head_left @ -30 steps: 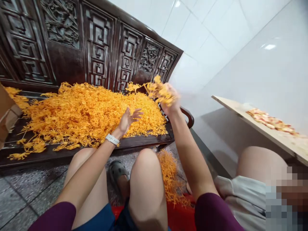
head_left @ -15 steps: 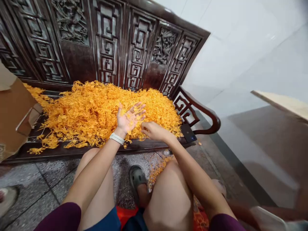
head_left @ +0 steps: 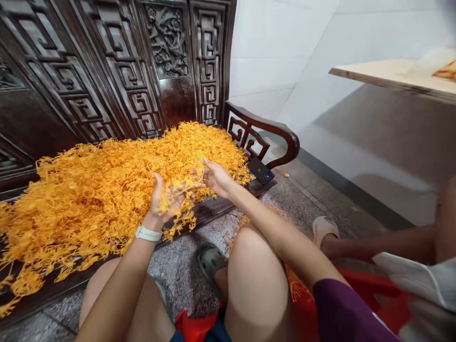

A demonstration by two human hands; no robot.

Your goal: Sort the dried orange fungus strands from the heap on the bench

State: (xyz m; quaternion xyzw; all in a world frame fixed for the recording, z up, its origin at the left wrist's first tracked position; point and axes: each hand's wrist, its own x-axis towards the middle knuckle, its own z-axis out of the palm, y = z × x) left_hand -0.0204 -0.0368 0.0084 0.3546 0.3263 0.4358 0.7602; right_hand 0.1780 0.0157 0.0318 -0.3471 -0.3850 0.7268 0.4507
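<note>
A heap of orange stringy plastic pieces covers the seat of a dark carved wooden bench. At its front edge, my left hand is palm up with the thumb raised. Several of the orange pieces lie across that palm and dangle over the fingers. Close by on the right, my right hand has its fingers bent towards the left palm, with an orange piece at the fingertips. The exact grip on it is partly hidden. A pale watch band circles my left wrist.
A dark phone lies by the bench's curved armrest. A pale board juts out at the right. Another person's leg and beige shoe are at the right. Orange scraps lie on the floor near my knee.
The view has swung right. My left hand now carries more orange pieces, some hanging down. My right hand has uncurled somewhat and has a piece at its fingertips.
</note>
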